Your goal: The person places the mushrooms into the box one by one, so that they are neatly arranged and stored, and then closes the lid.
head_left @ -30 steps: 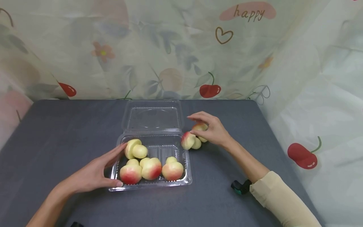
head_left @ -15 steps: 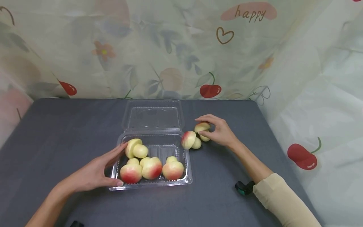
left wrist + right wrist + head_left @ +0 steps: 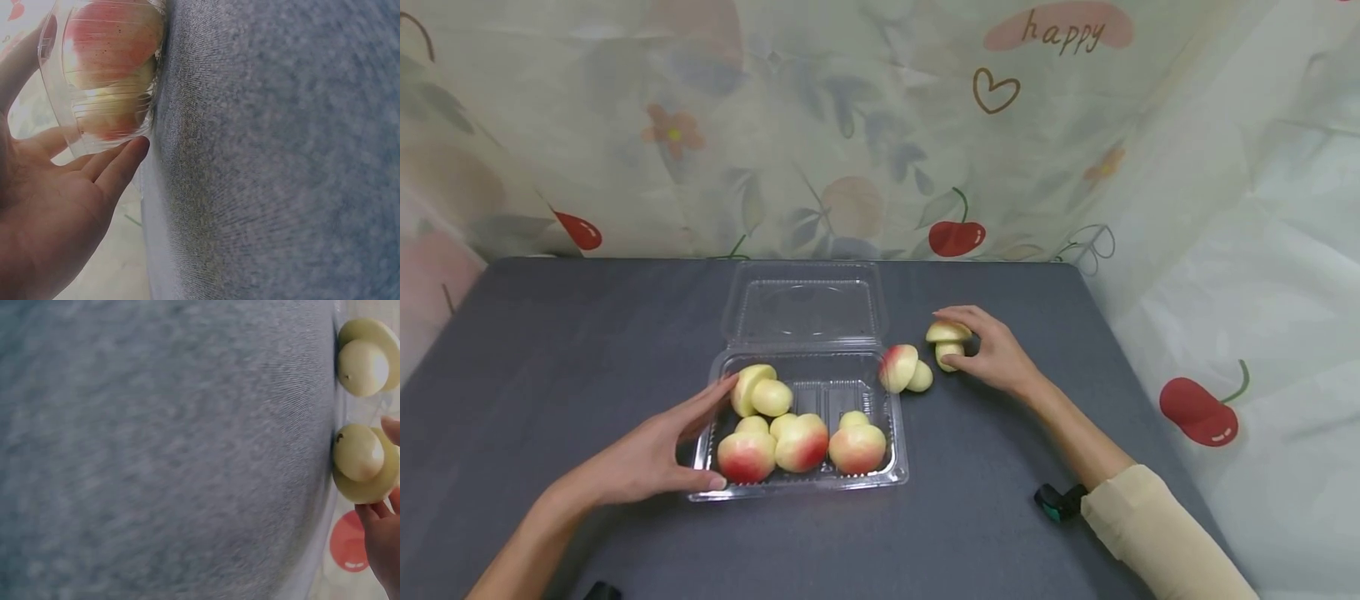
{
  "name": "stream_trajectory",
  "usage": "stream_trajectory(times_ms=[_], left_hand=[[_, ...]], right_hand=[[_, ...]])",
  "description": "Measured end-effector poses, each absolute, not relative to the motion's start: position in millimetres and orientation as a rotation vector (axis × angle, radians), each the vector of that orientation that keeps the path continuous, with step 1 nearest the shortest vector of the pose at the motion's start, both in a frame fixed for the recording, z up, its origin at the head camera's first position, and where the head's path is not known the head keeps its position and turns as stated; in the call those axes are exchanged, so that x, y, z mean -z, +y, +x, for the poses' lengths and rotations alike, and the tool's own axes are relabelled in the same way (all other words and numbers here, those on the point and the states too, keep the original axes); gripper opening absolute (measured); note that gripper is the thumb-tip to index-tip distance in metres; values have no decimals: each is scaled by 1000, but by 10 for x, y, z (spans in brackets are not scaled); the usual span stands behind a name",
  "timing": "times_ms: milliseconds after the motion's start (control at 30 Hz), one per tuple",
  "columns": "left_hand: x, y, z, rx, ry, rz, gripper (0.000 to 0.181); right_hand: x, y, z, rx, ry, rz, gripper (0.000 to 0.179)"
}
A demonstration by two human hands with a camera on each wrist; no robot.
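Observation:
In the head view, a clear plastic clamshell box [image 3: 797, 487] lies with its lid folded back, holding several pale yellow toy mushrooms [image 3: 857, 449] with red-blushed caps. My left hand [image 3: 640, 457] spans the box's left side, thumb at the front corner and fairly straight fingers along the wall. The left wrist view shows those fingertips [image 3: 139, 147] at the box's lower edge. Right of the box, my right hand [image 3: 996, 354] holds a toy mushroom [image 3: 949, 333] between thumb and fingers, its stem toward me. The right wrist view shows fingers [image 3: 370, 512] against this mushroom's cap [image 3: 359, 487].
Another toy mushroom [image 3: 898, 368] lies on its side against the box's right edge, left of my right hand. The transparent lid [image 3: 805, 312] extends toward the back of the grey table [image 3: 587, 325]. A printed curtain [image 3: 820, 108] hangs behind the table.
My right hand has moved right, away from the mushroom beside the box. The mushroom at its fingers has shifted right and turned, showing its stem toward me. My left hand stays at the box.

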State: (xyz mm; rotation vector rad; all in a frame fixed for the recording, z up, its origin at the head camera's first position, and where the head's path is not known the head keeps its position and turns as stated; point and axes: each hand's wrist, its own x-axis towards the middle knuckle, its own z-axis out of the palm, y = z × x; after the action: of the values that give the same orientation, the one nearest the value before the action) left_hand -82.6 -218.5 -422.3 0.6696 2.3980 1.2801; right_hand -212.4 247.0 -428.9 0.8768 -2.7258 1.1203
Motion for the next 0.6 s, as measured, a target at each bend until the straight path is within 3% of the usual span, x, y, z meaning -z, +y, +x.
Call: stream_trajectory(times_ms=[600], left_hand=[[4210, -2187, -817, -1297, 2375, 652, 113]], right_hand=[[4389, 2532, -2102, -997, -2836, 835, 80]])
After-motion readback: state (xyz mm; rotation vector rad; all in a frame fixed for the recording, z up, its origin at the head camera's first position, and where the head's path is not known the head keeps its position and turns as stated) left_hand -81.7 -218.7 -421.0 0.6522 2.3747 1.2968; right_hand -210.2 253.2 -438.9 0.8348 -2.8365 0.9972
